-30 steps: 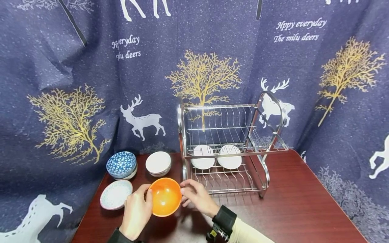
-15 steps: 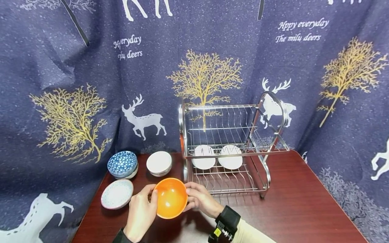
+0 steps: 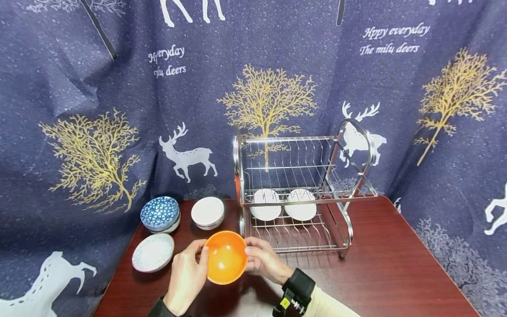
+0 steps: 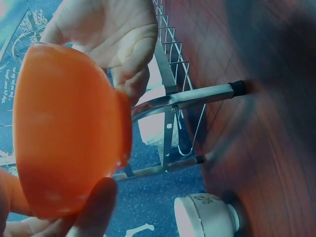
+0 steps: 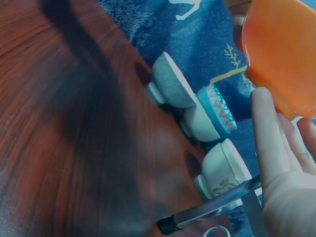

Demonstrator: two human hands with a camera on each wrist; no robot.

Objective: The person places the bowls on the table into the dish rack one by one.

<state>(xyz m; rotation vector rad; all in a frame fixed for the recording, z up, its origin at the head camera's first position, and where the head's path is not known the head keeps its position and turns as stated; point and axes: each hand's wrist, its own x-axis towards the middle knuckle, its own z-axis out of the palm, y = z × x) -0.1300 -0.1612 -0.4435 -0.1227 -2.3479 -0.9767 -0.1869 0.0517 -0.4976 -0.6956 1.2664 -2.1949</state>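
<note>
An orange bowl (image 3: 225,259) is held above the table with its hollow side facing the head camera. My left hand (image 3: 187,274) grips its left rim, thumb on the inner side. At the opposite rim my right hand (image 3: 270,261) holds it between thumb and fingers. In the left wrist view the orange bowl (image 4: 64,131) appears side-on, its foot toward the table. The right wrist view has the right hand (image 5: 291,185) with fingers against the bowl's outer wall; part of the bowl lies beyond the frame.
Behind the right hand stands a two-tier metal dish rack (image 3: 293,250), with two white bowls (image 3: 266,212) in its lower tier. Left of it are stacked white bowls (image 3: 207,212), a blue-patterned bowl (image 3: 159,213) on another bowl, and a pale speckled bowl (image 3: 152,253). A patterned curtain hangs behind.
Both hands have shifted slightly right with the orange bowl between them. Over the last half second the movement is small. The other bowls and the rack stay where they were.
</note>
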